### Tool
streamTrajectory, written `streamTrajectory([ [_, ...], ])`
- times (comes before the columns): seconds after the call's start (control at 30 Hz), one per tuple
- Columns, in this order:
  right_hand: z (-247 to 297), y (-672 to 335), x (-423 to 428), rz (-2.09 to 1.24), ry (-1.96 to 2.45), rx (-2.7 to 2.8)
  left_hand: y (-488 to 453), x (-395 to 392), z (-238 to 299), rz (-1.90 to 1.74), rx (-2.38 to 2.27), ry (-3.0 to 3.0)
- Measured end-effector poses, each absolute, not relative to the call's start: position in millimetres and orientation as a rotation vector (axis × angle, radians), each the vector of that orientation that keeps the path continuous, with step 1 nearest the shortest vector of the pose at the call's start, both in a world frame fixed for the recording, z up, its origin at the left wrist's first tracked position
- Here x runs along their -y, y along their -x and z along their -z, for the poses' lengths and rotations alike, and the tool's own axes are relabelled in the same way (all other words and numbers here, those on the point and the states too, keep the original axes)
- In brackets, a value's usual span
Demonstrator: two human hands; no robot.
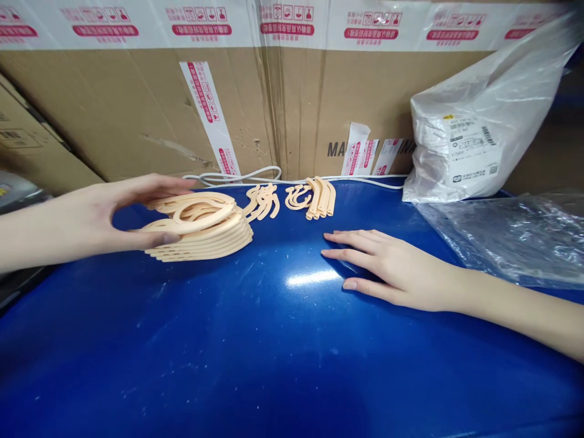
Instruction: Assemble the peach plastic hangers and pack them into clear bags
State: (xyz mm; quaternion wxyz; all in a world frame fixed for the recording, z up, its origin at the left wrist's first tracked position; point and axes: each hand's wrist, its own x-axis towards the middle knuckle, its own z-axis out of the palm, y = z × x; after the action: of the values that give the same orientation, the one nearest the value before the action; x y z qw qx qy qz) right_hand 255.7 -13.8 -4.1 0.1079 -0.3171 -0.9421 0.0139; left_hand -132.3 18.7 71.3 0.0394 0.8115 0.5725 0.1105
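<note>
At the left, my left hand is around the end of a stack of cream plastic hanger pieces. Its thumb presses on the near side of the top piece and its fingers reach over the far side, partly hidden. Behind the stack lie small curved cream hooks. Further right are more hooks beside a row of short bent cream arms. My right hand rests palm down on the blue table, fingers spread, touching none of the pieces.
A large cardboard box closes off the back, with a white cable along its foot. At the right stand a white plastic bag with a label and a flat clear plastic sheet. Another carton is at the left.
</note>
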Motion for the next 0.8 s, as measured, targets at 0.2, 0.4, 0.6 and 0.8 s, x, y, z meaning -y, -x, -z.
streamTrajectory([
  [0.2, 4.6, -256.2, 13.1, -0.026, 0.936, 2.792, 133.3, -21.9, -68.2, -0.329, -1.711, -2.474],
  [0.4, 5.3, -256.2, 12.4, -0.027, 0.934, 2.787, 133.5, -24.8, -66.6, -0.299, -1.719, -2.450],
  [0.6, 5.3, -256.7, 12.6, -0.043, 0.929, 2.782, 135.4, -25.6, -63.6, -0.286, -1.734, -2.491],
  [0.8, 4.4, -257.2, 12.9, -0.045, 0.928, 2.782, 135.9, -25.7, -62.8, -0.279, -1.733, -2.501],
])
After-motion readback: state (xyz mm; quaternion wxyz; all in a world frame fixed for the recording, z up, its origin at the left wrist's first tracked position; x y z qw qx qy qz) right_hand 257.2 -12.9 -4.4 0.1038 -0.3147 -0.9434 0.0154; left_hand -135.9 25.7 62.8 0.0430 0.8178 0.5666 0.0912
